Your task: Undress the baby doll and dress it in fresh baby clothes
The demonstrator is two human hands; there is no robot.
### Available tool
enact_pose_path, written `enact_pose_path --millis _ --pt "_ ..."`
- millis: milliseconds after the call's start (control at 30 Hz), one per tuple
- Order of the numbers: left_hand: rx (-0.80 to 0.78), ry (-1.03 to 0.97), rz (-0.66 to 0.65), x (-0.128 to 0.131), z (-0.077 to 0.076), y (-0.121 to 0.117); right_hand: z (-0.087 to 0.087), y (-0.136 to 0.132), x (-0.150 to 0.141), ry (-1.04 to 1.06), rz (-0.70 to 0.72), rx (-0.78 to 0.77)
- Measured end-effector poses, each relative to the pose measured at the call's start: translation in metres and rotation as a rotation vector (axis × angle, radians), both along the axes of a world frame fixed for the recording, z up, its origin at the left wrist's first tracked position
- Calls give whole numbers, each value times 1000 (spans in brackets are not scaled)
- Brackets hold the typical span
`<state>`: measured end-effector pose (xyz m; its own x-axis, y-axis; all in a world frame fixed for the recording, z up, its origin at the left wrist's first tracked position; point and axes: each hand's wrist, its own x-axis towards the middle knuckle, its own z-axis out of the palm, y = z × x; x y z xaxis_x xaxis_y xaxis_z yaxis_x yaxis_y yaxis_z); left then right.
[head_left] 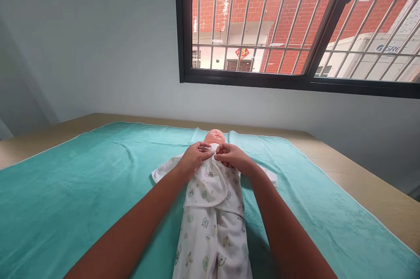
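A baby doll point(215, 135) lies on its back, its head toward the wall. It wears a white baby top point(210, 189) printed with small animals, one front flap lapped over the other, and matching pants point(213, 244). Just below the doll's chin, my left hand point(196, 156) pinches the top's neckline from the left. On the other side my right hand point(232, 156) pinches the same neckline, close to the left fingertips. Both sleeves spread out sideways. What exactly lies between the fingertips is too small to see.
Under the doll a turquoise blanket point(98, 191) covers most of a wooden table point(357, 174). Behind it stands a pale wall point(98, 42) with a black-framed, barred window point(243, 76) at the upper right.
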<state>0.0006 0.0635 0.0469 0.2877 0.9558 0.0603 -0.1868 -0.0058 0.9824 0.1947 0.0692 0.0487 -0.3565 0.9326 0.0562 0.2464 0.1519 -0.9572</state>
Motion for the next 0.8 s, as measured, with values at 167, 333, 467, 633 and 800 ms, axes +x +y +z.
enact_pose_path --millis 167,333,467,633,800 --pt "20 8 -16 -3 -6 6 -1 2 -2 2 -13 -1" --pt "88 48 -25 -1 -5 3 7 -4 -2 11 15 -25" --pt "172 101 0 3 -6 3 10 -4 -5 -7 -30 -9" --pt "325 175 202 3 -20 -12 2 -11 -13 -12 -138 56" --pt "643 388 102 -6 -31 -45 -13 -48 -16 -179 -311 308"
